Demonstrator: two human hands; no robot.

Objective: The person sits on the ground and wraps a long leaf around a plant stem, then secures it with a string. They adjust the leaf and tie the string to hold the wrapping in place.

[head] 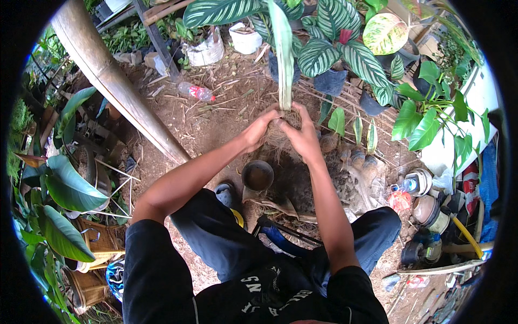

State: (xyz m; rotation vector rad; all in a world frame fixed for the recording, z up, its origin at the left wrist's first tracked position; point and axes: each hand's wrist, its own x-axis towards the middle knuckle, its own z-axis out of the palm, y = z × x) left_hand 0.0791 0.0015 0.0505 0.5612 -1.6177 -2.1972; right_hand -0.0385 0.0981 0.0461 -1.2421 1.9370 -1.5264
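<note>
Both my hands hold a leafy plant with one tall, pale green striped leaf point(285, 52) standing upright. My left hand point(261, 128) grips its base from the left, and my right hand point(302, 131) from the right, with the thumbs close together. Brown fibrous roots point(279, 137) hang between and below my palms. Under them lies a heap of dark soil point(291, 182) on a worn sheet point(374, 182). A small dark round pot point(257, 175), with brown material inside, stands just below my left forearm.
A thick bamboo pole point(117, 89) slants down at the left. A plastic bottle point(196, 91) lies on the dirt ground. Striped-leaf potted plants point(336, 48) stand ahead; small leaf cuttings point(357, 128) stand beyond the soil. Stacked pots point(431, 214) are at the right, wicker baskets point(91, 283) at the left.
</note>
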